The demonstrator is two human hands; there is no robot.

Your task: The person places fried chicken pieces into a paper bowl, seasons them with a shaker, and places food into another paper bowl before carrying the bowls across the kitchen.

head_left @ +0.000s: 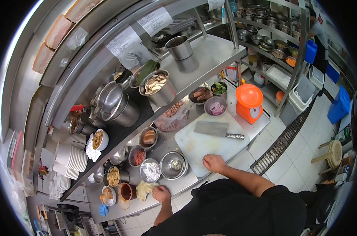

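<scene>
My left hand rests curled at the counter's front edge, against a crumpled yellowish cloth. Whether its fingers grip the cloth is hidden. Closed like a fist, my right hand rests on the near edge of a white cutting board. Farther up the board lies a cleaver, its handle pointing right, apart from my hand. Between my hands stand a steel bowl and a bowl with white contents. Left of the cloth is a brown container with dark red contents.
An orange scale stands at the counter's right end, near a bowl of sliced onion. A bag of minced-looking meat lies behind the board. The raised shelf holds a pot of sliced mushrooms and stacked white bowls. Another person stands far right.
</scene>
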